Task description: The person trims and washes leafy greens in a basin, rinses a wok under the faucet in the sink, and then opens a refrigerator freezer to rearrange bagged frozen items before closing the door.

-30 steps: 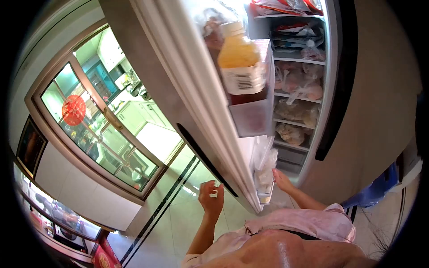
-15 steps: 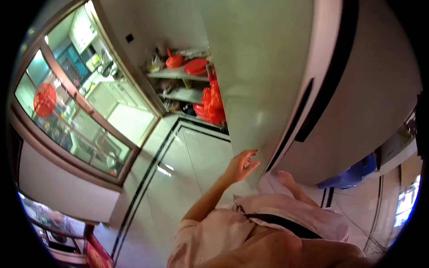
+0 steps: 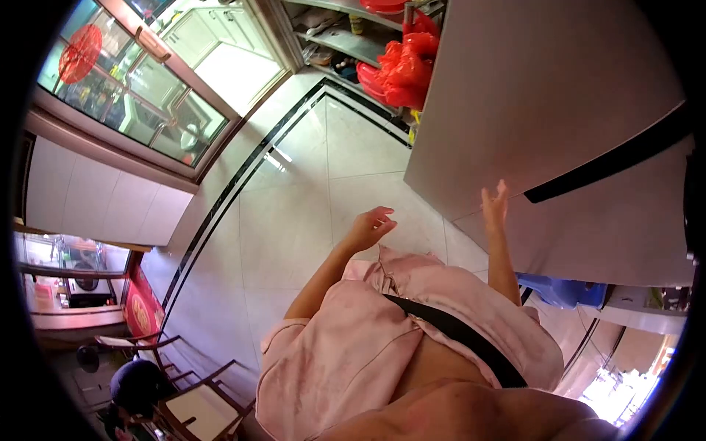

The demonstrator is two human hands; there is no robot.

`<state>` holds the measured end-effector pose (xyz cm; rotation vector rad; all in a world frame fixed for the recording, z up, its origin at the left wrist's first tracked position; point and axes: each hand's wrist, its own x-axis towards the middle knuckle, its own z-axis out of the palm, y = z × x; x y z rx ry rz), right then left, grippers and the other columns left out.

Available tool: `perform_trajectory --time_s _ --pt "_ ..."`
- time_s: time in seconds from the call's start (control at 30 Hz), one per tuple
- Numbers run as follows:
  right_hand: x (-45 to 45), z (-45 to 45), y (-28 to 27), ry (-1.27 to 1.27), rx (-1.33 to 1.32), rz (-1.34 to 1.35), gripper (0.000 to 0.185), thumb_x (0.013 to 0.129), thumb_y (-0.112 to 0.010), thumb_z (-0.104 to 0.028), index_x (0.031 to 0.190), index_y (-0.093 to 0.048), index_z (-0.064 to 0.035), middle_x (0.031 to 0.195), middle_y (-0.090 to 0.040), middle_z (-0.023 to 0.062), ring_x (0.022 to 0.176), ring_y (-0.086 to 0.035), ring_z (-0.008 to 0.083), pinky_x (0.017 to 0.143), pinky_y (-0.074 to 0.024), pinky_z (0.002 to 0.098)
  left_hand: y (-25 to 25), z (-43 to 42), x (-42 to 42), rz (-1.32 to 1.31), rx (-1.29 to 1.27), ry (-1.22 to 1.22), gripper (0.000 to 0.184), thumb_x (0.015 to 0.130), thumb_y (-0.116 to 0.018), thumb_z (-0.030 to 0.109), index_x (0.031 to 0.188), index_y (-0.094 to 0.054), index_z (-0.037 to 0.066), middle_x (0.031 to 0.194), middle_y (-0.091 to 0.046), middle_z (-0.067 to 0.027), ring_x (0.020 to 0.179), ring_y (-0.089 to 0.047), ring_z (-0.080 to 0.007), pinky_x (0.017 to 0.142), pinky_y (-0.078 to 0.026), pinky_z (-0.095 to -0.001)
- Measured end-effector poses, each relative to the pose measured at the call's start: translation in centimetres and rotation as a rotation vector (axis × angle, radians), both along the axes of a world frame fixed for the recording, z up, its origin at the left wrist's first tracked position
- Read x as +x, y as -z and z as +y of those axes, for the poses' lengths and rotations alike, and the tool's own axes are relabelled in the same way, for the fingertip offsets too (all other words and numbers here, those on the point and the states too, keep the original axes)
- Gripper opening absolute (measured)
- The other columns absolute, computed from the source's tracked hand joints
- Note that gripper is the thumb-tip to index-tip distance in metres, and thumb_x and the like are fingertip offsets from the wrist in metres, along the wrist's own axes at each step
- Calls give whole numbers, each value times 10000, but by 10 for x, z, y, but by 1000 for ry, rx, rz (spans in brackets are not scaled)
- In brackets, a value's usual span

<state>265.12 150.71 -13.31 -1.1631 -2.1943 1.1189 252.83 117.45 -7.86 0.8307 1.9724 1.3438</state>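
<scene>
A large grey panel, apparently a refrigerator door (image 3: 500, 110), fills the upper right of the head view. A black handle strip (image 3: 610, 154) runs across it. My right hand (image 3: 496, 206) is raised in front of its lower part, near the left end of that strip. The fingers are spread and hold nothing; whether they touch the surface I cannot tell. My left hand (image 3: 373, 226) hangs over the tiled floor (image 3: 287, 206), to the left of the grey panel. Its fingers are loosely bent and apart, with nothing in them.
Metal shelves (image 3: 353, 45) with red plastic bags (image 3: 404, 70) stand behind the grey panel. At the left is a glass sliding door (image 3: 154, 88) to a kitchen. A wooden chair (image 3: 198, 408) is at the lower left, a blue plastic item (image 3: 562, 290) at the right.
The pale panel with a white edge, seen standing out before, now appears as a flush grey face. My right hand has risen and my left hand shifted left. The view has tilted downward.
</scene>
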Motion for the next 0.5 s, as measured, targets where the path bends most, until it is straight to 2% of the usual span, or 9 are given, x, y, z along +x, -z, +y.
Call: perform_trajectory --time_s 0.03,0.1,0.13,0.2,0.23,0.27,0.33,0.37,0.5 --pt "-10 -1 -12 24 -1 -9 624 827 -595 -230 1341 -304 -28 1354 -352 202 1199 -423 285 922 -407 348 5 -11 -2 -36 -45 -62 323 853 -599 186 1121 -550 13 866 -638 -80 765 -595 -143 690 -483 -269" --pt "-26 -7 -31 197 -301 77 636 827 -585 -231 1348 -286 -25 1349 -351 199 1182 -435 295 959 -375 353 13 -31 -4 -76 -98 -136 324 858 -593 186 1125 -550 8 860 -636 -76 770 -592 -140 695 -479 -264" --pt "-34 0 -12 185 -306 72 636 827 -585 -231 1348 -286 -25 1349 -351 199 1182 -435 295 959 -375 353 14 -39 -6 -84 -98 -177 345 849 -607 213 1120 -552 7 871 -640 -104 768 -605 -160 686 -486 -279" --pt "-56 1 17 109 11 -50 600 834 -570 -192 1360 -303 -85 1340 -377 143 940 -557 192 695 -506 292 14 -53 -14 -94 -107 -223 367 840 -621 240 1115 -554 5 882 -645 -131 766 -618 -179 678 -493 -294" --pt "-67 -7 18 105 3 -52 600 834 -570 -192 1360 -303 -85 1340 -377 143 940 -557 192 695 -506 292 12 -58 -19 -129 -122 -247 366 840 -622 237 1113 -555 3 882 -645 -133 770 -618 -178 682 -492 -292" --pt "-79 -18 20 44 -177 -59 593 816 -583 -232 1333 -342 -69 1309 -408 167 1051 -504 242 833 -433 340 11 -62 -27 -164 -136 -269 365 839 -623 234 1111 -556 0 883 -644 -134 773 -618 -177 687 -492 -291" --pt "-99 -33 31 -11 -366 -68 592 798 -596 -272 1305 -382 -54 1279 -439 191 1161 -450 292 971 -359 387 16 -69 -42 -174 -151 -286 365 839 -624 229 1114 -554 -1 886 -645 -133 775 -618 -175 690 -491 -289" --pt "-110 -38 56 -77 -282 -110 572 788 -601 -277 1277 -411 -48 1262 -454 193 1150 -457 300 961 -363 395 18 -71 -50 -181 -157 -305 365 839 -625 223 1117 -553 -1 888 -646 -131 777 -618 -173 692 -490 -286" --pt "-167 -57 74 -268 -93 -290 533 772 -604 -281 1233 -454 -59 1252 -464 198 1143 -449 335 942 -369 411 43 -78 -99 -221 -138 -331 357 842 -621 214 1123 -556 4 865 -646 -117 778 -609 -153 692 -488 -282"
